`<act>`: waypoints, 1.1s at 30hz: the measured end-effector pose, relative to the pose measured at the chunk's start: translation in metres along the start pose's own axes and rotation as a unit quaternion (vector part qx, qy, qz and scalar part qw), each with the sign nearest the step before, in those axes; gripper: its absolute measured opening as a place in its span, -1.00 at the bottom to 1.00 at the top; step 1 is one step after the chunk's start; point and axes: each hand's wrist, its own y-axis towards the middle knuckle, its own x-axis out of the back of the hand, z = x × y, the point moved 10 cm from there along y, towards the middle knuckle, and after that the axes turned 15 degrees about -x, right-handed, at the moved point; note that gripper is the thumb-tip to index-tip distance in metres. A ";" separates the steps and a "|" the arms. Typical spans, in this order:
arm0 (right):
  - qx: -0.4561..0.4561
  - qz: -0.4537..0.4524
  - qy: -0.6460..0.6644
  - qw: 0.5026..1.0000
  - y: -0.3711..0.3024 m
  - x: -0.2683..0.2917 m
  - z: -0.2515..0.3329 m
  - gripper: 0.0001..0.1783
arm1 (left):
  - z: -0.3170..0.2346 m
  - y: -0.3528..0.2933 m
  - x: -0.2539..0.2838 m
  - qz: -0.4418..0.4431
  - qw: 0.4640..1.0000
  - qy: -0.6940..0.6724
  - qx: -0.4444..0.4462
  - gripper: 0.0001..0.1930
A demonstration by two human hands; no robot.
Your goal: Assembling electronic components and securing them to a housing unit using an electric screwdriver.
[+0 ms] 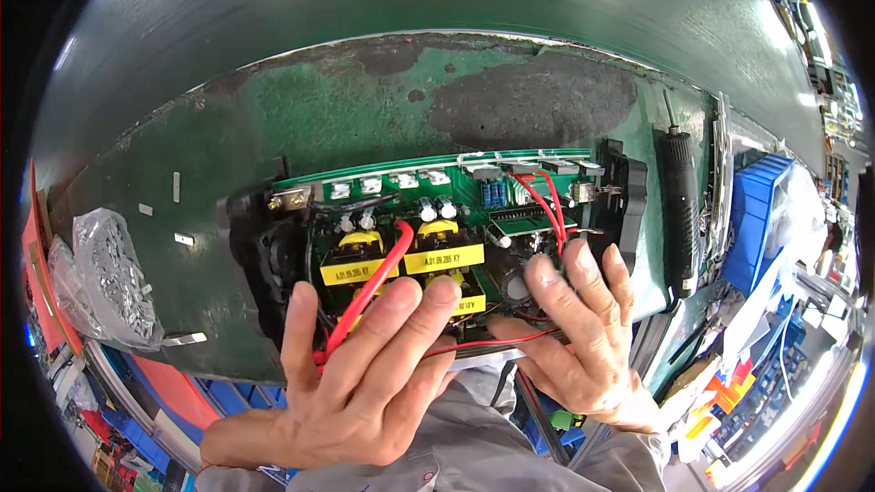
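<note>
A green circuit board (467,191) sits between a black end piece (251,246) on the left and another black end piece (625,196) on the right. It carries several yellow-wrapped transformers (444,260), capacitors and metal clips. My left hand (365,392) lies over the near left side with fingers stretched out, beside a thick red cable (372,289). At the near right, my right hand (583,337) spreads its fingers over the board, close to thin red wires (550,205). Neither hand visibly grips anything. The parts under both palms are hidden.
A black electric screwdriver (677,210) lies on the green bench (310,109) to the right. Beyond it stands a blue bin (756,210) with clear plastic. On the left lies a clear bag (109,278) of small metal pieces, with several loose ones nearby.
</note>
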 end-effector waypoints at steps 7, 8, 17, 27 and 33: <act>-0.130 0.002 0.073 0.989 0.004 0.010 -0.012 -0.81 | -0.004 0.004 -0.013 0.048 0.999 0.005 0.006 -0.73; -0.125 -0.001 0.069 0.990 0.004 0.010 -0.011 -0.80 | -0.004 0.004 -0.013 0.042 0.999 0.010 0.016 -0.75; -0.137 -0.117 0.089 0.980 -0.040 0.040 -0.036 -0.54 | 0.001 0.011 -0.014 0.016 0.999 -0.018 0.041 -0.78; -0.476 -0.269 -0.078 0.834 -0.099 0.059 -0.126 -0.49 | -0.005 0.008 -0.022 0.069 0.997 0.011 0.024 -0.72; -0.475 -0.223 -0.042 0.850 -0.104 0.049 -0.138 -0.50 | -0.045 -0.001 0.036 -0.053 0.990 0.040 -0.127 -0.55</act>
